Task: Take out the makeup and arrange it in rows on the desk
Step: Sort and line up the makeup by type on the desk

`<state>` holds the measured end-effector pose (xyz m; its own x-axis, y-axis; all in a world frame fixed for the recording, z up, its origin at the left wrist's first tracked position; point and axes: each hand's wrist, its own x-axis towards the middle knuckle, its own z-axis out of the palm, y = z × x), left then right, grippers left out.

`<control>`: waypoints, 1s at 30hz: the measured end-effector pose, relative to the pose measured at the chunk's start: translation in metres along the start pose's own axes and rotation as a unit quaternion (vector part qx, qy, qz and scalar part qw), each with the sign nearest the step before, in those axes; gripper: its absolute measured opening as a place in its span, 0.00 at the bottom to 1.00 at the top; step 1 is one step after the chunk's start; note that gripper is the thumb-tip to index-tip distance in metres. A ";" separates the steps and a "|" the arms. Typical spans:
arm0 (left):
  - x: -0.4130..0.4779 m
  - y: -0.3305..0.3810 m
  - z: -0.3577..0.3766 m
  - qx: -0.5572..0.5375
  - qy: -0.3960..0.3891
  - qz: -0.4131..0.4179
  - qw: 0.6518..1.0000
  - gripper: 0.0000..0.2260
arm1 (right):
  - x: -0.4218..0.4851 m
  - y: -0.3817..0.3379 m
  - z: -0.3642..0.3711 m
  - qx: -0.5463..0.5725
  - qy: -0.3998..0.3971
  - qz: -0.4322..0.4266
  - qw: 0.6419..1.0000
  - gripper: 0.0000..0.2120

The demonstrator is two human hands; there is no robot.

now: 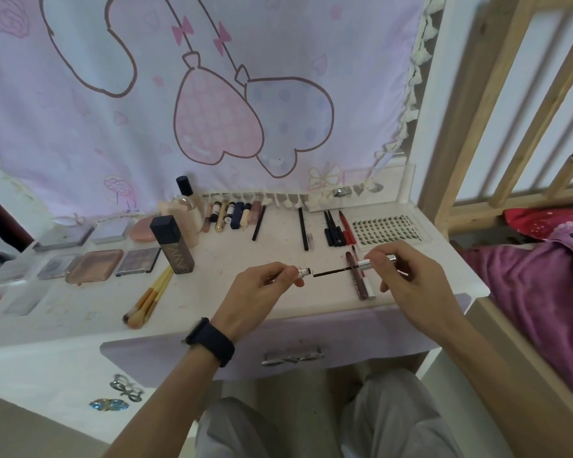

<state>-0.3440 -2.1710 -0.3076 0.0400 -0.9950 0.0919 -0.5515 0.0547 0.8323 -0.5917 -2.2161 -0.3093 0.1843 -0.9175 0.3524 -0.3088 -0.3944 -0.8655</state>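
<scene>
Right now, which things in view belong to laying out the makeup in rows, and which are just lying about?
Part of the job:
left hand holding the silver tube; right hand holding its wand; palettes, brushes, dark bottle, lipsticks, pencils, lash tray, desk.

Lying about:
pink curtain; purple blanket; wooden rail.

"UNNY" in pale letters down the dark square bottle, edge print on lash tray unreadable
</scene>
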 end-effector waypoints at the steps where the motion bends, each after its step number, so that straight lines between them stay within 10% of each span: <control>1: 0.000 -0.001 -0.001 -0.009 0.005 -0.002 1.000 0.14 | 0.001 0.000 -0.002 -0.001 -0.006 0.003 1.000 0.08; 9: 0.009 -0.002 0.001 -0.104 0.033 -0.024 0.994 0.14 | 0.005 0.003 -0.007 0.119 0.051 0.042 0.991 0.08; 16: 0.034 0.010 0.009 -0.271 0.068 -0.150 0.948 0.08 | 0.010 0.023 -0.010 0.381 0.036 0.212 0.899 0.14; 23: 0.096 0.018 0.018 -0.136 0.095 -0.155 0.974 0.08 | 0.021 0.043 -0.024 0.358 0.064 0.188 0.912 0.29; 30: 0.149 0.020 0.031 0.030 0.070 -0.168 0.983 0.09 | 0.029 0.068 -0.022 0.288 0.096 0.160 0.939 0.09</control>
<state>-0.3752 -2.3208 -0.2939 0.3411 -0.9341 -0.1053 -0.5350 -0.2850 0.7953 -0.6282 -2.2705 -0.3500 -0.0203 -0.9984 0.0522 0.2456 -0.0556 -0.9678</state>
